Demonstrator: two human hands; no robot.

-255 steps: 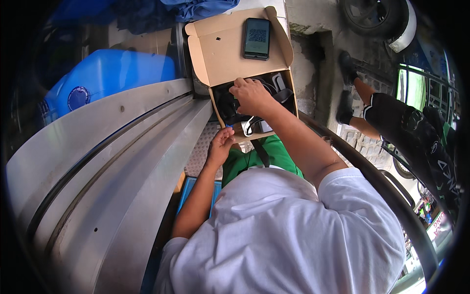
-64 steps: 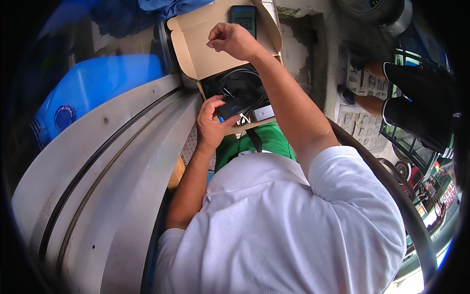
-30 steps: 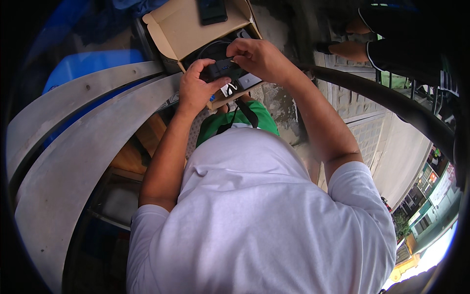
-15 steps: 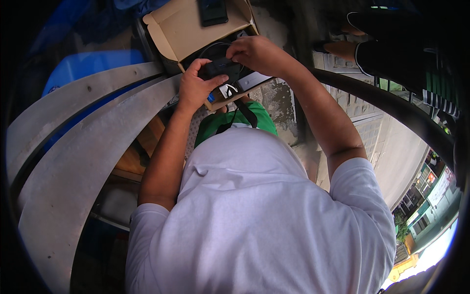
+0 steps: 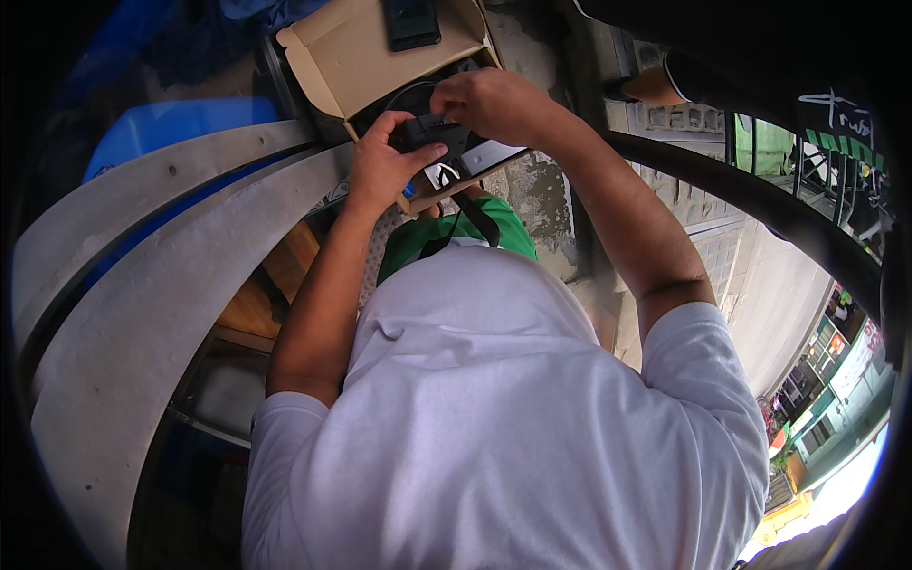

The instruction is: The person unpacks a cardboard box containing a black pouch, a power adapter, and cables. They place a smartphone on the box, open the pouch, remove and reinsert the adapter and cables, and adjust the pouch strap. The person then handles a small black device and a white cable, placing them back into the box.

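Note:
My left hand [image 5: 378, 169] grips a small black boxy device [image 5: 435, 136], thumb along its near edge and fingers at its far side. Above it, my right hand [image 5: 494, 103] has its fingers curled together at the device's top right edge; whatever is between the fingertips is hidden. Both hands are over an open cardboard box [image 5: 347, 59]. Inside the box lie a looped black cable [image 5: 410, 92], a white cable end [image 5: 444, 175] and a flat silver-grey object [image 5: 491, 153]. A dark phone [image 5: 413, 26] rests on the raised lid.
Two pale curved boards [image 5: 180, 242] run along my left, with a blue plastic container [image 5: 176, 131] beyond them. On the right, a dark curved bar [image 5: 750, 186] crosses the view. Another person's leg [image 5: 655, 87] is at the upper right.
My right hand has shifted slightly left over the black device, which has tilted a little in my left hand. The person at the upper right has changed position.

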